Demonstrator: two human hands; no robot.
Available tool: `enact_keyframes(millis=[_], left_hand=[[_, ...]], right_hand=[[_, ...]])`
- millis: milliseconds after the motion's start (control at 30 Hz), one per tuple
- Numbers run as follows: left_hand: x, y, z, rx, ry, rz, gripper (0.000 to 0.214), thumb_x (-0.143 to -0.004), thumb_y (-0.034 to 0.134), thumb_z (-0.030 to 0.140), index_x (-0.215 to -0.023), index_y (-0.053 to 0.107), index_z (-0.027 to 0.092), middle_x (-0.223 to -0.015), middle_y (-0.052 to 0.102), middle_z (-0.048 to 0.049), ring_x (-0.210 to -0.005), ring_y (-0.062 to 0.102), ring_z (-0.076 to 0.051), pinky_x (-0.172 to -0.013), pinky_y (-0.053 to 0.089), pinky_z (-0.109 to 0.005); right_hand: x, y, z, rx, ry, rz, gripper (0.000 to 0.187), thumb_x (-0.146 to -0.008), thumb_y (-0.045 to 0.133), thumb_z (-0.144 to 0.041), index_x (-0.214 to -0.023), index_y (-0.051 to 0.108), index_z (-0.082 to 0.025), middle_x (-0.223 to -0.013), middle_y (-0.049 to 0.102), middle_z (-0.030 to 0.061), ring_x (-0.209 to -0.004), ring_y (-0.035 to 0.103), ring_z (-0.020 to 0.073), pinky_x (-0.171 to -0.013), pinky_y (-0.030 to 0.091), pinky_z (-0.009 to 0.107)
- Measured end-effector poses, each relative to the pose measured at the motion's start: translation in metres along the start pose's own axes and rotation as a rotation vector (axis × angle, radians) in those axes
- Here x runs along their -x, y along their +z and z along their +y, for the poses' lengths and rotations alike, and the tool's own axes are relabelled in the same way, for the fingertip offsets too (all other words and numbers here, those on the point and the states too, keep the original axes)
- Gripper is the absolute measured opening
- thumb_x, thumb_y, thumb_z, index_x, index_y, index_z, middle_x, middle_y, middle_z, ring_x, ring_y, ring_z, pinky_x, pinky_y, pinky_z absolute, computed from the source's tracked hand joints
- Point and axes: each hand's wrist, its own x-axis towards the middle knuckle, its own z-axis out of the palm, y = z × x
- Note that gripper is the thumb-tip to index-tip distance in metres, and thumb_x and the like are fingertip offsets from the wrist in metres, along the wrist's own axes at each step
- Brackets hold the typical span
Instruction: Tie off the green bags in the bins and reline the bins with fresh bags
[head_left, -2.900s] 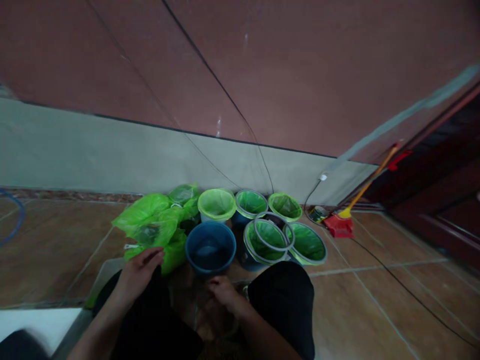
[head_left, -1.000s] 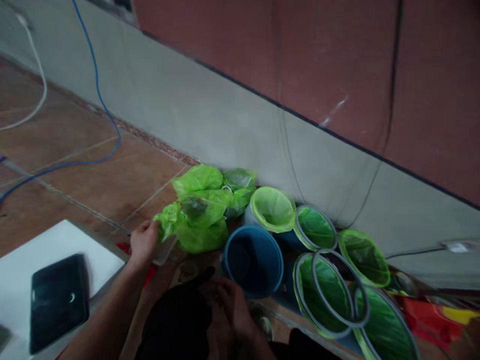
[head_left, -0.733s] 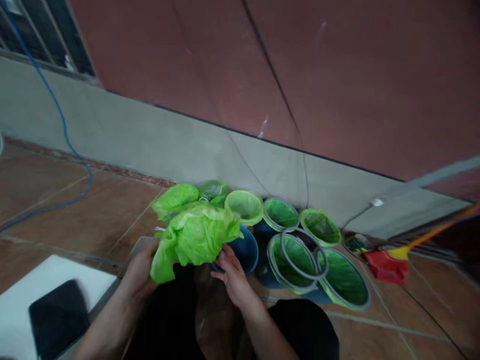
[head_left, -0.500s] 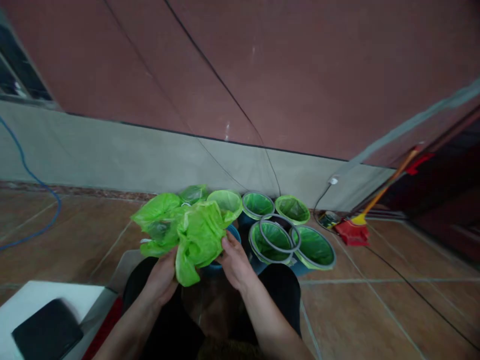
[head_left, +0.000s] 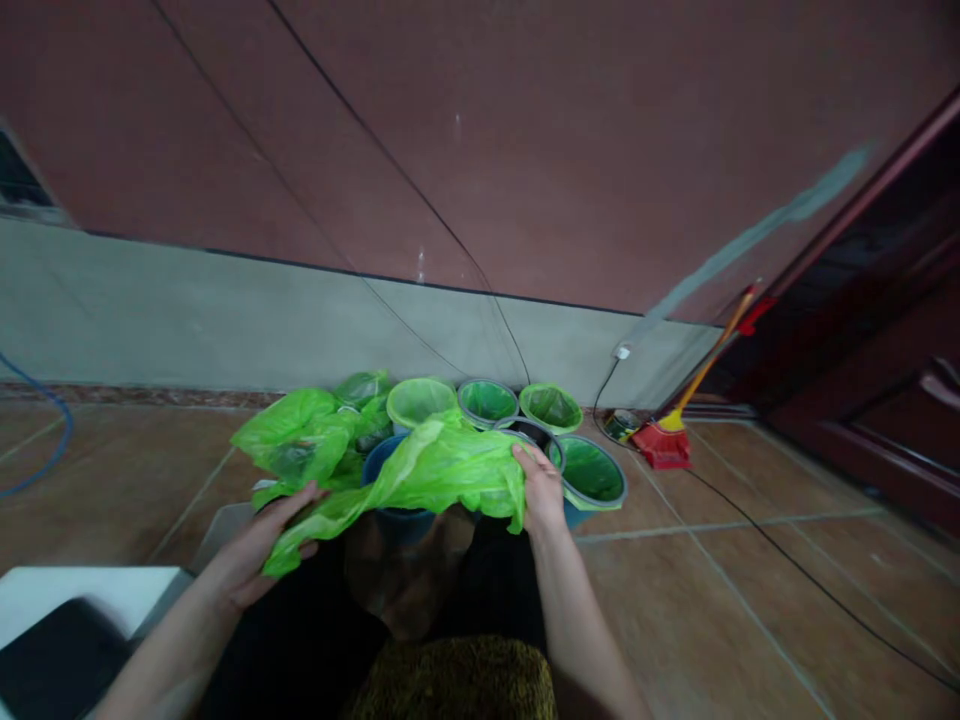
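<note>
A thin lime-green plastic bag [head_left: 442, 472] stretches wide between my hands, held up over a blue plastic bucket [head_left: 384, 470] whose lower part it partly hides. My right hand [head_left: 540, 490] grips the bag's right edge. My left hand [head_left: 262, 545] has its fingers spread at the bag's lower left corner. Beyond the bag, several buckets lined with green bags stand close together, such as one with a pale lime rim [head_left: 420, 402]. A heap of crumpled green bags [head_left: 296, 435] lies just left of them.
A low grey wall [head_left: 225, 320] runs behind the buckets, with a black cable [head_left: 817, 580] across the tiled floor [head_left: 712, 610]. At right stand a red dustpan [head_left: 660, 447] and a dark door [head_left: 877, 340]. A black tablet [head_left: 60, 660] lies on a white board [head_left: 97, 590] at lower left.
The green bag was bunched between my hands and now spreads wide. My hands have moved apart, with the right one rising toward the buckets. The view has shifted slightly.
</note>
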Motion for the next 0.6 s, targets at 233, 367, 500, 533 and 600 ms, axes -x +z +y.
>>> enact_keyframes(millis=[233,367,500,533,600], left_hand=[[0.005,-0.014,0.005,-0.377,0.099,-0.286,0.052,-0.045,0.096,0.031,-0.094,0.082,0.024,-0.091,0.078,-0.0064,-0.069,0.067,-0.018,-0.052,0.05,-0.02],[-0.006,-0.017,-0.004,-0.399,0.066,-0.249,0.034,-0.051,0.093,0.042,-0.07,0.077,0.02,-0.056,0.066,-0.0013,-0.047,0.055,-0.012,-0.039,0.042,-0.018],[-0.02,-0.02,-0.012,-0.229,0.045,-0.128,0.033,-0.059,0.091,0.043,-0.069,0.074,0.016,-0.06,0.069,-0.0037,-0.049,0.06,-0.013,-0.042,0.048,-0.019],[-0.022,-0.018,-0.013,-0.156,0.036,-0.083,0.03,-0.06,0.091,0.037,-0.074,0.074,0.016,-0.067,0.073,-0.0055,-0.055,0.065,-0.016,-0.047,0.054,-0.021],[-0.024,-0.011,-0.012,-0.015,0.011,-0.014,0.022,-0.062,0.088,0.023,-0.079,0.075,0.016,-0.074,0.076,-0.0074,-0.065,0.071,-0.02,-0.057,0.06,-0.025]], right_hand=[[-0.014,-0.027,-0.022,0.036,-0.167,0.101,0.037,-0.051,0.089,-0.034,-0.081,0.077,-0.016,-0.074,0.076,0.0018,-0.065,0.068,0.0154,-0.065,0.057,0.028],[-0.023,-0.042,-0.033,0.099,-0.276,0.202,0.037,-0.052,0.088,-0.036,-0.081,0.077,-0.016,-0.078,0.076,0.0026,-0.069,0.068,0.015,-0.068,0.056,0.027],[-0.034,-0.067,-0.043,0.177,-0.335,0.279,0.04,-0.052,0.088,-0.039,-0.082,0.076,-0.016,-0.079,0.076,0.0034,-0.07,0.068,0.0163,-0.068,0.056,0.03],[-0.037,-0.075,-0.044,0.198,-0.348,0.297,0.041,-0.051,0.088,-0.04,-0.082,0.076,-0.016,-0.078,0.076,0.0033,-0.069,0.068,0.0166,-0.067,0.056,0.03],[-0.044,-0.093,-0.046,0.229,-0.372,0.324,0.042,-0.051,0.087,-0.041,-0.082,0.075,-0.016,-0.076,0.075,0.0027,-0.067,0.067,0.0165,-0.065,0.054,0.03]])
